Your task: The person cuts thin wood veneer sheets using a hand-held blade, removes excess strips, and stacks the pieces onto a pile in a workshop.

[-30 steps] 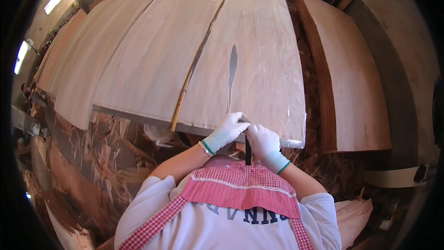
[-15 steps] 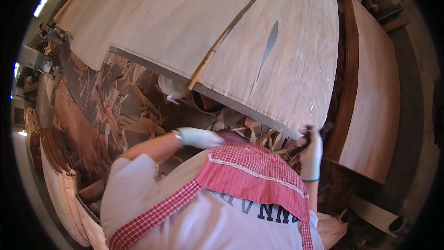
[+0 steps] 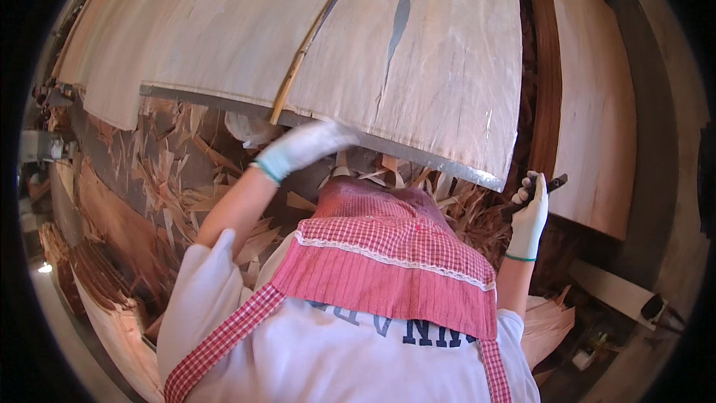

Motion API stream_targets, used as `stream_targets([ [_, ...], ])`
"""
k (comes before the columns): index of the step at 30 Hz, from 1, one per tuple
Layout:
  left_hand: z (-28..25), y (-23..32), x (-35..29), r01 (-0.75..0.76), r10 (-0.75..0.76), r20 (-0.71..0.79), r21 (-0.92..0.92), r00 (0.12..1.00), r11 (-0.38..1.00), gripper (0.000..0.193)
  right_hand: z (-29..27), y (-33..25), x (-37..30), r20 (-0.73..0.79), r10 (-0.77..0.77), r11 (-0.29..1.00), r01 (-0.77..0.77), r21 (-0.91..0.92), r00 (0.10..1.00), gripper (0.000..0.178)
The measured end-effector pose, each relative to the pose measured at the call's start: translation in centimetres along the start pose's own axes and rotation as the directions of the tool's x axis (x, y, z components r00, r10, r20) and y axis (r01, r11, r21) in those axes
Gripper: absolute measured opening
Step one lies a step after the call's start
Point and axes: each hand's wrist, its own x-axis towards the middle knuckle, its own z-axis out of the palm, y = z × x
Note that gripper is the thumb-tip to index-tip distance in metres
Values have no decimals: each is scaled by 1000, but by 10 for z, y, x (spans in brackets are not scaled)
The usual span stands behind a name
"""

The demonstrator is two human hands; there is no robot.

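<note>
My left hand [image 3: 309,146], in a white glove with a green cuff, is at the front edge of a pale wood veneer sheet [image 3: 455,67]. Motion smears its fingers, so whether they grip the edge cannot be told. Out past the sheet's right front corner, my gloved right hand [image 3: 529,216] is closed around a short dark tool [image 3: 556,182], mostly hidden by the fingers. A long narrow split [image 3: 399,22] runs through the sheet and shows grey beneath. A thin wooden stick [image 3: 304,52] lies across the veneer to the left of that split.
The sheet lies on a grey metal-edged table [image 3: 418,151]. To the right stands a thick stack of veneer [image 3: 597,104]. Torn veneer scraps [image 3: 201,160] litter the floor below, and another stack [image 3: 112,283] sits at the lower left.
My left hand has moved forward from in front of my apron to the table edge. My right hand has shifted right, away from the sheet's corner, with the dark tool. The view has shifted too.
</note>
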Motion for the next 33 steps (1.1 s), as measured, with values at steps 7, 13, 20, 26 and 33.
stream_targets([
  [7, -70, -4, -20, -664, 284, -687, -379, 668, 644, 48, -30, 35, -15, -109, 85, 994, -76, 78, 990, 23],
  [13, -43, -17, -13, -453, 150, -644, -335, 750, 826, 49, -12, 21, -13, -16, 15, 1000, -15, 28, 1000, 26],
  [20, -63, -6, -30, -500, 182, -725, -250, 664, 829, 44, -12, 36, -12, 34, -35, 999, 37, -40, 999, 35],
  [26, -34, -42, -12, -442, 84, -751, -290, 655, 849, 40, -18, 45, -20, 91, -67, 983, 82, -166, 994, 52],
  [33, -5, -35, 7, -347, 112, -698, -204, 707, 915, 37, -5, 32, -24, 205, -111, 939, 171, -299, 972, 34],
])
